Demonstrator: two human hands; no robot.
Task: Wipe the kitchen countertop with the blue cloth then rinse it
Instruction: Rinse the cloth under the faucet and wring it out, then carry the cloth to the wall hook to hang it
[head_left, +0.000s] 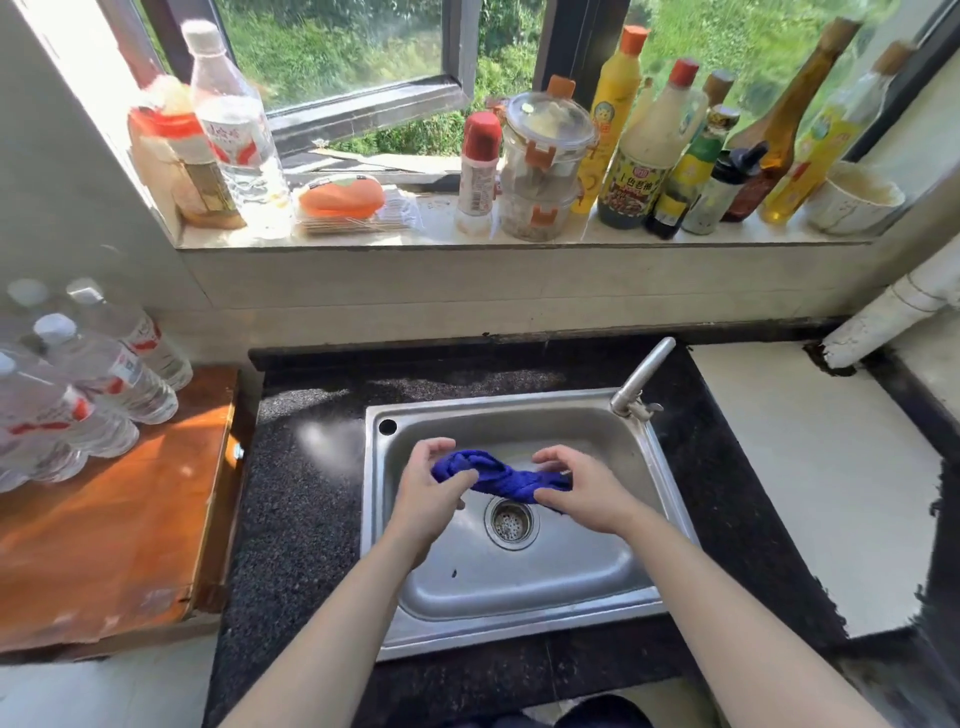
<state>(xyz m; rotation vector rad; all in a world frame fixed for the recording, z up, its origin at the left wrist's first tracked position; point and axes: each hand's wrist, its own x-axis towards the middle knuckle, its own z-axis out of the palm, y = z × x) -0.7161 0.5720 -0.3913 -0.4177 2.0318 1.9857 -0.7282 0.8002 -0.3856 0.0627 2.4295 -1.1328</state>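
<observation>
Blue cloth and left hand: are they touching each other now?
Touching. The head view shows the left hand with fingers and thumb curled round the left end of the blue cloth, over the sink.

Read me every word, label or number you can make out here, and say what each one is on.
"色老抽": label of the dark sauce bottle with a red cap; the character before it is unclear.
Red-and-white label on the tall clear plastic water bottle: blurred, unreadable.
Labels on the group of clear water bottles at left: blurred, unreadable.
Cartoon label on the yellow squeeze bottle with an orange cap: print too small to read.
</observation>
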